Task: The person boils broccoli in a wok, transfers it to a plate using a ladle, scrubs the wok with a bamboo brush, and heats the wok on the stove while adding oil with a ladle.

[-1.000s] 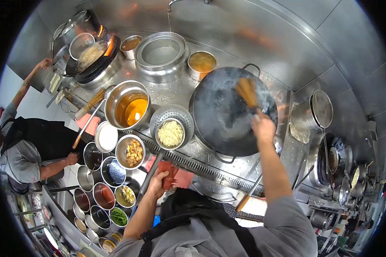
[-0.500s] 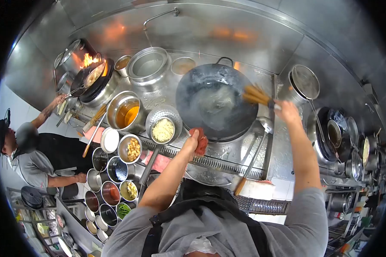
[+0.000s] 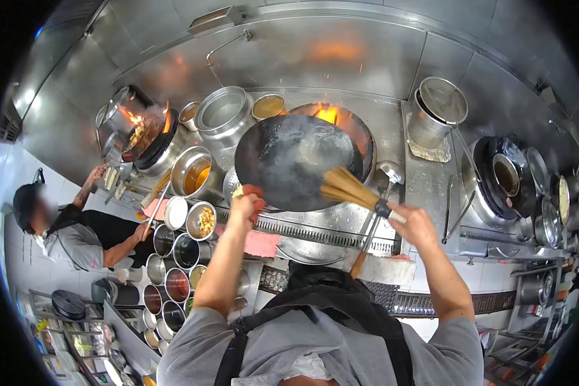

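A dark wok (image 3: pixel 273 151) with steam and a little pale liquid sits shifted to the left off its burner ring (image 3: pixel 365 138). My left hand (image 3: pixel 241 211) is closed around a folded red cloth (image 3: pixel 258 199) against the wok's near left rim. In my right hand (image 3: pixel 414 226) is a bamboo wok brush (image 3: pixel 349 186), gripped by its dark-bound handle end, with the bristles over the wok's near right rim. Beneath the brush lies a ladle (image 3: pixel 390 171) with a wooden handle. The perforated strainer of noodles is mostly hidden behind the wok and my left hand.
Flame (image 3: pixel 328 114) shows behind the wok. To the left stand a pot of amber liquid (image 3: pixel 192 172), a large metal pot (image 3: pixel 224 112) and several seasoning containers (image 3: pixel 177 283). A co-worker (image 3: pixel 77 235) is at another flaming wok. A strainer-topped pot (image 3: pixel 429 122) stands right.
The wok has moved left with my left hand and the cloth, exposing the burner flame. The brush has swung down and left, toward the near rim. The co-worker's lower hand now holds a handle.
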`<state>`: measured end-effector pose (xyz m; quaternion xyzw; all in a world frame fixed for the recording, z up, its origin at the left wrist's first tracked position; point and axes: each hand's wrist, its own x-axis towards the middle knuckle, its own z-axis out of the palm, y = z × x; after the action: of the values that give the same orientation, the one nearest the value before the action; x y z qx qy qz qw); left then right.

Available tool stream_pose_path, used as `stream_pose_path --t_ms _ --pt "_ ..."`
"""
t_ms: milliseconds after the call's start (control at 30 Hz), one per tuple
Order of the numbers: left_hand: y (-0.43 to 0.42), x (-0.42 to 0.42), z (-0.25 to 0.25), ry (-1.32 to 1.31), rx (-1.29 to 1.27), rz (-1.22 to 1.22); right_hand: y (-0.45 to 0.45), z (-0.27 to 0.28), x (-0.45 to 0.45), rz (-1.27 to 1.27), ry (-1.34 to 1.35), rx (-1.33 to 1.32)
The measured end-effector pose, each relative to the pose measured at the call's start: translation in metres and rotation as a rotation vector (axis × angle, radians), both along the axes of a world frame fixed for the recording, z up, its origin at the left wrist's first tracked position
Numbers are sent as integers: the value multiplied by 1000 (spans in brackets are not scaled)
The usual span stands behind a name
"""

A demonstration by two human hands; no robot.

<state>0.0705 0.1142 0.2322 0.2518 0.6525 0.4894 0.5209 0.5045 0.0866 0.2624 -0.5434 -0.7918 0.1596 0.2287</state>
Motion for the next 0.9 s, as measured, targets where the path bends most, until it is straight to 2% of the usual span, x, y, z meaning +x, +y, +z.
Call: stream_pose_path --t_ms 33,67,167,233,267,300,400,433,500,567,633,667,700,767,833,867,900 --pt "6 -16 7 -5 3 -42 -11 -3 -7 34 41 13" --pt "7 -12 34 134 -6 -44 -19 -9 -16 41 94 31" --pt "32 -36 60 421 -10 -175 -27 -31 -45 80 167 -47" --pt "48 -44 70 467 82 -173 -25 -49 -65 79 187 -84" --pt "50 -42 85 575 49 -211 -24 -53 -75 83 200 -119" --pt "57 -45 85 578 48 -212 -21 -56 -84 83 202 -120" --pt "68 -54 80 956 134 -290 -9 -60 -99 64 253 -237" --pt "66 -55 76 952 126 -297 -5 -62 -101 60 252 -247" --pt "44 -29 97 1153 362 -274 3 -61 -103 32 293 -342" --pt "37 -33 82 1096 400 -315 7 -54 -102 3 274 -438" --pt "15 -19 75 1154 490 -248 12 -55 -100 -20 323 -557" --pt "3 -20 60 1071 497 -242 16 -80 -97 4 390 -482" --pt "-16 1 77 1085 567 -228 17 -78 -98 5 379 -495" --pt "-37 4 48 1118 670 -146 19 -73 -98 -6 478 -687" --pt "-55 15 27 948 657 -29 22 -78 -98 -13 536 -800" --pt "-57 18 25 790 565 16 23 -79 -95 25 484 -793" --pt "-52 12 17 780 608 38 26 -80 -92 63 431 -782"
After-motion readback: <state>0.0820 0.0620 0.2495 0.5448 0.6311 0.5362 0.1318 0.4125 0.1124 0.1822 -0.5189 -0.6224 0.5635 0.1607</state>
